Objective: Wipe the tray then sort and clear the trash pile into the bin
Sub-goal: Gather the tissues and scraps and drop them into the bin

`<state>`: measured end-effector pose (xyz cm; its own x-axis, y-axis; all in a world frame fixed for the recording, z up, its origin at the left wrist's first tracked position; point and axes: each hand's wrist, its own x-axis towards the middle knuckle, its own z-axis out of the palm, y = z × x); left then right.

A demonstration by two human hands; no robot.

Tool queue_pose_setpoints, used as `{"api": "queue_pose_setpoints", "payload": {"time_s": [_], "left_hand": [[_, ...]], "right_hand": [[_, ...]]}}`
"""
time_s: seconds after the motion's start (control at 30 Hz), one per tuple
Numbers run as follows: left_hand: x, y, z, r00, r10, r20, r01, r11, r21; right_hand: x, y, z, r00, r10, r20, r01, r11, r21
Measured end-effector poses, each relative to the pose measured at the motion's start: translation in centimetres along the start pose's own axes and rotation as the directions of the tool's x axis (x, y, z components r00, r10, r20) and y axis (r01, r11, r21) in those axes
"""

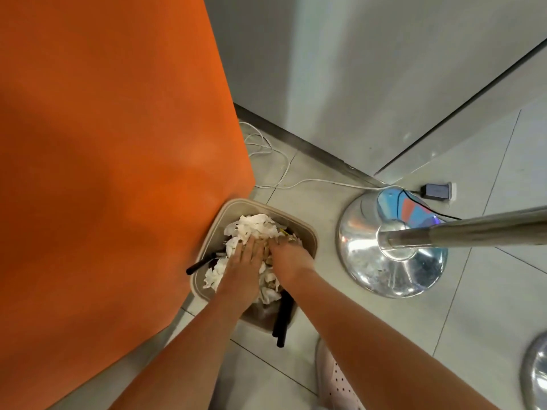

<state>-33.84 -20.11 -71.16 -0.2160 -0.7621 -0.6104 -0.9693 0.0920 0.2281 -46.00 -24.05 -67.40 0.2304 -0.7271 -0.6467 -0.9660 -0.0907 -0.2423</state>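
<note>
Left forearm (189,344) and right forearm (370,338) enter from 6 o'clock, a pale shoe (334,377) on the floor tiles between them, and reach down to the bin (310,235) just below frame centre. Left hand (244,258) lies flat, fingers straight, pressing on the white paper trash pile (254,224) heaped in the bin; right hand (288,257) touches it at the pile's 3 o'clock side, fingertips buried, grip cannot be told. Black sticks (282,321) jut over the bin's 6 o'clock rim, the orange worktop (103,173) fills 9 to 11 o'clock, and a shiny post base (370,261) sits at 4 o'clock.

Public venue — chrome stanchion base (362,258).
</note>
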Motion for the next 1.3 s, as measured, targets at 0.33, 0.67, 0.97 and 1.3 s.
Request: {"api": "queue_pose_setpoints", "payload": {"time_s": [0.33,0.67,0.97,1.3], "left_hand": [[0.5,1.0,-1.9,0.997,-0.079,-0.026,0.077,0.994,-0.082],[-6.0,2.6,-12.7,0.999,-0.019,-0.028,0.013,0.981,-0.191],[-19.5,6.0,-25.8,0.927,-0.228,-0.298,0.003,0.798,-0.602],[-40.5,10.0,-40.9,0.627,-0.393,-0.672,-0.322,0.656,-0.683]], "right_hand": [[0.4,-0.3,-0.3,0.995,-0.016,-0.096,-0.003,0.982,-0.189],[-5.5,-1.3,-7.3,0.999,-0.007,-0.054,0.01,0.999,0.043],[-17.8,-6.6,-18.4,0.979,-0.036,-0.2,0.119,0.899,0.42],[-35.0,-16.6,-33.9,0.828,-0.151,-0.54,0.539,0.477,0.694]]}}
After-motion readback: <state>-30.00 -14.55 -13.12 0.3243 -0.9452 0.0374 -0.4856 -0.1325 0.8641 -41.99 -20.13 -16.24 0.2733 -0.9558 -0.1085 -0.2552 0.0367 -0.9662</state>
